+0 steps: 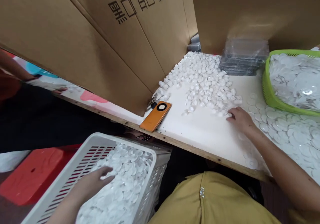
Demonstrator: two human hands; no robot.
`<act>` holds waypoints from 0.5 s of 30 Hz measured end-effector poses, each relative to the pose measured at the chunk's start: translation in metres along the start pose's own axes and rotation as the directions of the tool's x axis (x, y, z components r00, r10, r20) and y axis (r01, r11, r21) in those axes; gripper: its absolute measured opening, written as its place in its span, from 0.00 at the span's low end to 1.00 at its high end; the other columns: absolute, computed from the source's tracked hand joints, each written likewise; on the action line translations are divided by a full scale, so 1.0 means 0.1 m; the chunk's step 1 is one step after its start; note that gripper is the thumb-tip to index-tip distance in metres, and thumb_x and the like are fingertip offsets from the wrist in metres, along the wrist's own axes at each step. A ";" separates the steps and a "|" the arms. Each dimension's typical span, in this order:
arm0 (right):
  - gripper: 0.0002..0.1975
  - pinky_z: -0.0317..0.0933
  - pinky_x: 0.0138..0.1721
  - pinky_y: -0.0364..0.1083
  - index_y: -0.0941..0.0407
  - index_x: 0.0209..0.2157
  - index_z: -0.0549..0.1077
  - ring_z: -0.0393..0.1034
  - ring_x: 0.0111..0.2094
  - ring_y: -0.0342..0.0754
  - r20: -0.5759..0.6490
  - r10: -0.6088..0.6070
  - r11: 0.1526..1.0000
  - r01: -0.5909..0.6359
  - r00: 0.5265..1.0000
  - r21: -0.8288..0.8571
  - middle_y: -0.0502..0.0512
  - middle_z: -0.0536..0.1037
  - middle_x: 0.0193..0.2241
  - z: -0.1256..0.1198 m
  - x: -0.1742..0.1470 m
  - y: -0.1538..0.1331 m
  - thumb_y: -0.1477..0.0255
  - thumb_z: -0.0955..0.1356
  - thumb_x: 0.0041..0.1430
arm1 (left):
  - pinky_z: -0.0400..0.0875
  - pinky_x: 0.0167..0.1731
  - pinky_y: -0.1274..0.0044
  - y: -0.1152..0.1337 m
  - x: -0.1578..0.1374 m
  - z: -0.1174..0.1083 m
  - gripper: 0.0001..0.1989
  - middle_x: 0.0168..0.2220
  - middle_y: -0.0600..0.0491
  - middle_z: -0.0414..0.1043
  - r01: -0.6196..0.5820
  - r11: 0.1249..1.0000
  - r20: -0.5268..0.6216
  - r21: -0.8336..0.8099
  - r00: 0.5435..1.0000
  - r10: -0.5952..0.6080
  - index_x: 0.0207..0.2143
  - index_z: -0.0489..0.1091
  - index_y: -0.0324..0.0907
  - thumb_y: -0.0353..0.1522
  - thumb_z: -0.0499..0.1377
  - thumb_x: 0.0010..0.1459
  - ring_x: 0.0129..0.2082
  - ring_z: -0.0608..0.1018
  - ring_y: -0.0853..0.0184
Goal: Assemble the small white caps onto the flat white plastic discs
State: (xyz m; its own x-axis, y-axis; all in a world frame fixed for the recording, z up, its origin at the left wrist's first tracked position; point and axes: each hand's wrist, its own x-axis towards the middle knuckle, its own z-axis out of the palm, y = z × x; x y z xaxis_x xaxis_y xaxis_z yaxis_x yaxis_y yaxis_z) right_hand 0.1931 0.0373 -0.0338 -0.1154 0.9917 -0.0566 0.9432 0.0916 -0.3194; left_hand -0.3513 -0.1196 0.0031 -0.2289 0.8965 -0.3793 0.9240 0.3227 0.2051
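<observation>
My right hand [240, 120] is at the near right edge of a heap of small white plastic caps [206, 80] on the white table. Its fingers are curled and pinched on a cap at the heap's border. My left hand [91, 185] hovers above the white plastic basket [155, 159], thumb and fingers apart with nothing visible between them. Many thin white plastic pieces [125, 177] fill that basket. To the right of my right hand, flat clear-white discs [291, 130] lie spread over the tabletop.
An orange phone [155, 116] lies at the table's edge beside keys [153, 100]. Tall cardboard [140, 50] stands behind. A green basket [268, 90] of discs is at right, near stacked clear-wrapped packs [243, 55]. A red stool [32, 174] and another person's arm [15, 65] are at left.
</observation>
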 end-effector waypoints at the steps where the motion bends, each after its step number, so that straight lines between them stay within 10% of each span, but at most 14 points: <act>1: 0.09 0.58 0.36 0.45 0.55 0.38 0.74 0.68 0.36 0.50 0.031 -0.055 0.998 0.054 0.998 0.024 0.56 0.72 0.35 0.01 -0.06 -0.08 0.69 0.68 0.55 | 0.71 0.33 0.69 0.13 0.02 0.02 0.18 0.31 0.48 0.78 0.018 1.000 -0.006 -0.005 1.000 -0.018 0.31 0.73 0.43 0.47 0.57 0.45 0.30 0.78 0.56; 7: 0.14 0.60 0.36 0.45 0.56 0.44 0.73 0.69 0.36 0.50 0.002 0.019 1.000 -0.019 1.000 0.006 0.59 0.73 0.39 -0.12 -0.22 0.02 0.66 0.63 0.61 | 0.69 0.42 0.74 1.61 0.26 0.21 0.14 0.37 0.51 0.75 -0.430 0.885 -0.232 -0.176 0.892 0.387 0.36 0.72 0.43 0.42 0.52 0.57 0.38 0.76 0.63; 11: 0.16 0.59 0.39 0.48 0.60 0.46 0.73 0.69 0.40 0.55 -0.086 0.222 0.939 -0.237 0.971 -0.250 0.66 0.71 0.41 -0.27 -0.12 0.46 0.67 0.64 0.59 | 0.70 0.40 0.78 2.52 0.30 0.56 0.09 0.36 0.52 0.72 -0.678 0.677 -0.160 -0.287 0.730 0.664 0.38 0.72 0.42 0.33 0.54 0.59 0.36 0.75 0.68; 15: 0.16 0.59 0.37 0.48 0.62 0.43 0.74 0.70 0.38 0.56 -0.047 0.205 0.917 -0.208 0.978 -0.340 0.67 0.72 0.39 -0.28 -0.12 0.59 0.67 0.64 0.59 | 0.71 0.41 0.75 3.15 0.29 0.90 0.17 0.44 0.49 0.68 -0.735 0.641 -0.116 -0.223 0.673 0.731 0.51 0.67 0.43 0.33 0.57 0.58 0.38 0.75 0.66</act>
State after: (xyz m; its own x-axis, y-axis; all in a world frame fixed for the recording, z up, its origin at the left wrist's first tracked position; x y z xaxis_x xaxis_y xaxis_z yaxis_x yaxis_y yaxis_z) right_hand 0.2592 0.0332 -0.0253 0.0947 0.9926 -0.0761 0.9950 -0.0919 0.0400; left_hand -0.0391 -0.0194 -0.0249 0.4858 0.8741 -0.0008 0.6921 -0.3841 0.6111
